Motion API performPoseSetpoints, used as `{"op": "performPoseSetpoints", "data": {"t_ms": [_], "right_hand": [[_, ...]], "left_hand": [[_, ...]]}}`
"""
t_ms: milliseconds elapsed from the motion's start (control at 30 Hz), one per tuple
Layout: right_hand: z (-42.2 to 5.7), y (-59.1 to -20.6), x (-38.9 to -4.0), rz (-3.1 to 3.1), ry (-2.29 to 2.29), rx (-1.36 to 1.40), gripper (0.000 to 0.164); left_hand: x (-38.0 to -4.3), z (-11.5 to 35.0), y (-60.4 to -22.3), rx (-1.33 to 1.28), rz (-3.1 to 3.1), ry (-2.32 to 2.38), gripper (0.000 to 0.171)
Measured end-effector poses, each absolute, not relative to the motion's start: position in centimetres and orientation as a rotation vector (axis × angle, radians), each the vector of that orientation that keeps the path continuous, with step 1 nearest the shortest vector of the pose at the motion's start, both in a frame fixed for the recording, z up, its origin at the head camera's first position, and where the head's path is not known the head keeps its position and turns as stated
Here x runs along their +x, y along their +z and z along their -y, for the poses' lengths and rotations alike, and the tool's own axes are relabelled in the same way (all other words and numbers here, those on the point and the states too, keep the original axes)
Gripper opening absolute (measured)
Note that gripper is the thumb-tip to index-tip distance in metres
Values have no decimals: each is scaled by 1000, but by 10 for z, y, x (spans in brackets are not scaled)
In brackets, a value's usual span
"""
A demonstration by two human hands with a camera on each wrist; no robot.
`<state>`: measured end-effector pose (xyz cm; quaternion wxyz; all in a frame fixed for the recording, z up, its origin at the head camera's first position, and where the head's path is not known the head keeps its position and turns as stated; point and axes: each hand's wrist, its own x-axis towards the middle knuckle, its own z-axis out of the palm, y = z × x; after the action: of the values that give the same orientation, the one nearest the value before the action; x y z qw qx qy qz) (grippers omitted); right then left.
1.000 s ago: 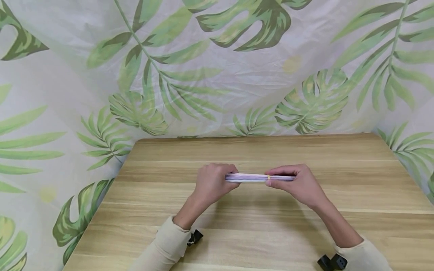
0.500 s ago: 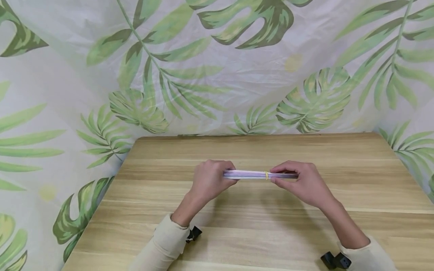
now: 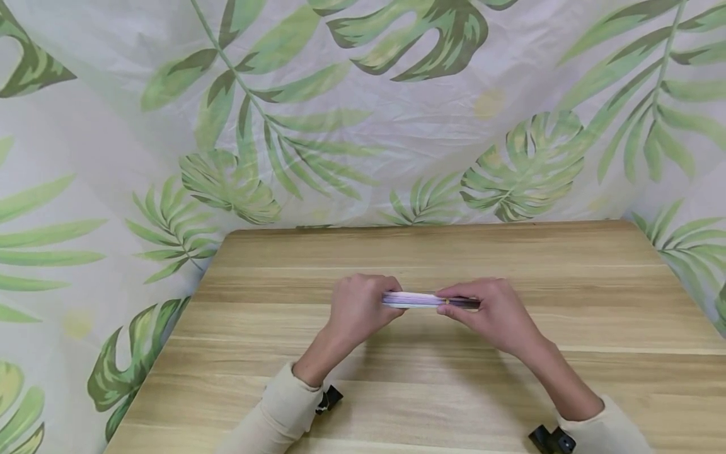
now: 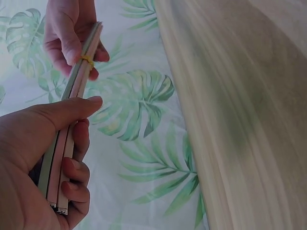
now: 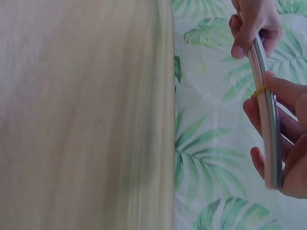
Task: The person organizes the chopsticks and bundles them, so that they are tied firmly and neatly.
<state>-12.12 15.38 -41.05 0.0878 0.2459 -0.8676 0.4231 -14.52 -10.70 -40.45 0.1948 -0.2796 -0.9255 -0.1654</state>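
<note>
A thin bundle of pale pink and white sticks (image 3: 421, 299) is held level just above the wooden table (image 3: 431, 391). My left hand (image 3: 363, 306) grips its left end, the fingers curled round it. At the other end my right hand (image 3: 482, 310) pinches the bundle where a yellow rubber band (image 3: 448, 302) circles it. In the left wrist view the bundle (image 4: 76, 96) runs from my left hand (image 4: 43, 158) up to the right hand (image 4: 72, 33), the rubber band (image 4: 87, 61) showing beside the thumb. The right wrist view shows the bundle (image 5: 266, 124), the rubber band (image 5: 259, 90) and my right hand (image 5: 288, 139).
A leaf-print cloth (image 3: 363, 126) hangs behind the table and drapes down past its left and right edges. Black camera mounts sit at my left wrist (image 3: 329, 398) and right wrist (image 3: 550, 438). Bare tabletop lies all around the hands.
My right hand has slid left along the bundle toward the left hand, so less of the bundle shows between them. The bundle has dropped slightly.
</note>
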Motion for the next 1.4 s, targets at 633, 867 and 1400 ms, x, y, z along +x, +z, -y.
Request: {"op": "performPoseSetpoints", "data": {"t_ms": [633, 867, 1400], "right_hand": [[-166, -406, -121, 2606, 1225, 706, 20], [-159, -408, -121, 2504, 1084, 692, 23], [-141, -412, -117, 2436, 1035, 753, 25]], "left_hand": [[-143, 106, -399, -715, 2645, -520, 21], [-144, 105, -399, -703, 2621, -535, 19], [-141, 101, -401, -758, 2613, -515, 19]]}}
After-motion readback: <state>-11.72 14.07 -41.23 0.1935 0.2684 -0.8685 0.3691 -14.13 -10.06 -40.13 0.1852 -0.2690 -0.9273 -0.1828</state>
